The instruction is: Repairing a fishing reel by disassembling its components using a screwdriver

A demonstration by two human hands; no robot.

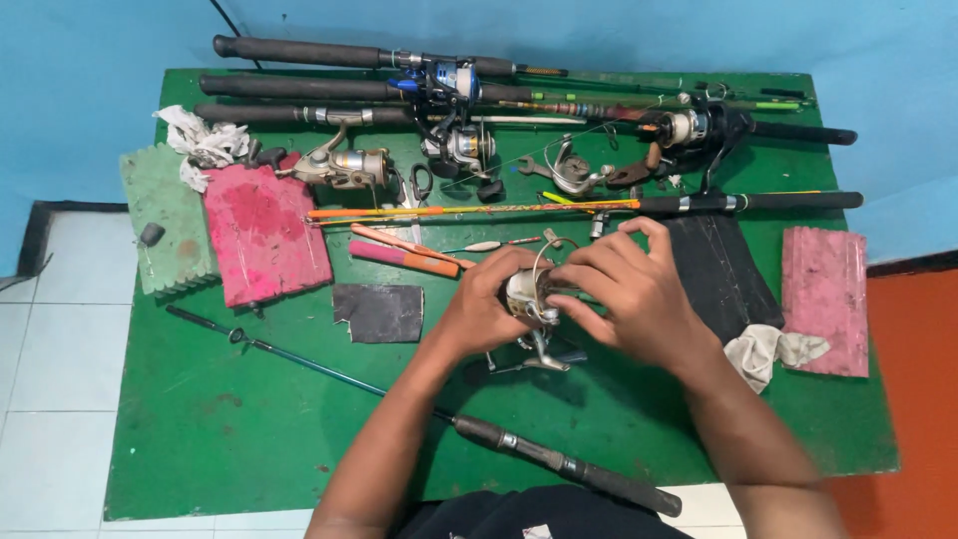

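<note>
**Green desk, one reel in both hands**

Green paint covers the desk [249,419], and over its middle both hands meet on a small silver reel [527,295]. The left hand [481,304] cups the reel from its left side, fingers [509,268] curled around the body. The right hand [629,294] closes over it from the right, fingers bent onto the top and front of the spool. A thin wire bail [547,250] arcs up between the two hands, and the reel's foot and handle [539,357] hang below them, just above the desk.

A dark rod [559,461] runs slantwise under the forearms, from a thin tip [235,334] at the left to a thick grip near the person's body. Just left of the left hand lies a dark square pad [379,311]. Above the hands lie a pink and orange float [404,258] and a long orange-tipped rod [599,206]. Along the far edge several rods with reels [449,80] lie side by side. A red foam block [264,235] and a green one [165,220] sit at the left, with crumpled white paper [205,140] behind them. At the right are a black pad [718,265], a white rag [773,351] and another pink foam block [826,299].
</note>
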